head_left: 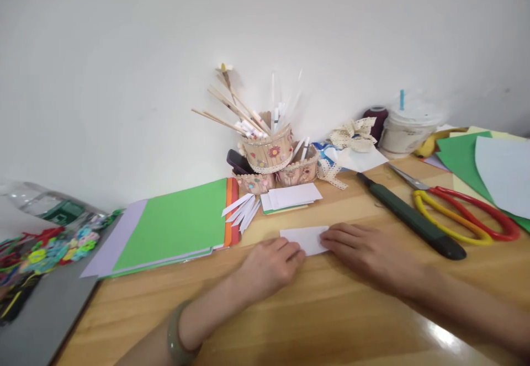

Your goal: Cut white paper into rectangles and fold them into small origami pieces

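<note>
A small white paper rectangle (311, 240) lies on the wooden table (265, 322), between my two hands. My left hand (273, 264) has its bent fingers closed on the paper's lower left part. At the paper's right edge, my right hand (354, 247) rests with its fingers pressed together on it. Just behind the paper is a stack of white cut papers (293, 195), with green and yellow sheets under it. Folded white strips (244, 211) are fanned out to the left of that stack.
Green sheets (178, 222) lie left. Decorated holders (269, 153) with sticks and pens stand by the wall. A dark green cutter (409, 217) and red-yellow scissors (464, 214) lie right, near a lidded cup (408, 131). A grey board (53, 311) bears colourful pieces.
</note>
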